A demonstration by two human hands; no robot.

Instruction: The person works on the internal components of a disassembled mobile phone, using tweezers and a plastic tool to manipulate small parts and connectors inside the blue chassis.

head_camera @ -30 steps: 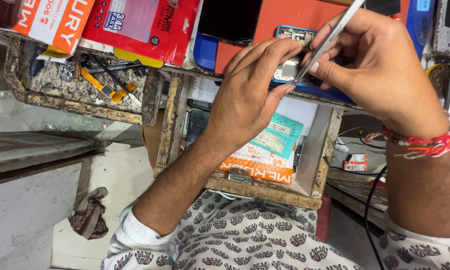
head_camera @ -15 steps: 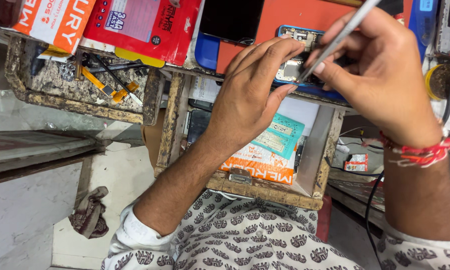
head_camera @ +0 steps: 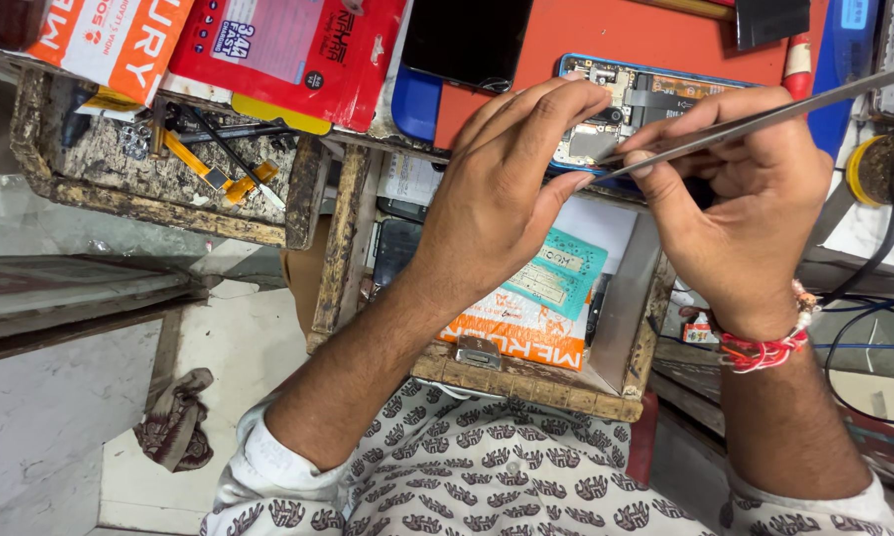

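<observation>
An opened blue phone with its circuit boards showing lies on the orange mat at the desk's near edge. My left hand rests its fingers on the phone's lower left side and steadies it. Long metal tweezers are pinched in my right hand, their tips touching the phone's board near my left fingertips. A red thread band circles my right wrist.
An open wooden drawer below the hands holds orange and teal packets. A second drawer at left holds screws and small parts. Red and orange boxes, a dark phone and a round solder tin lie around. Cables hang at right.
The tweezers have tilted flatter, their back end swinging right. Both hands sit slightly lower in view and stay at the phone.
</observation>
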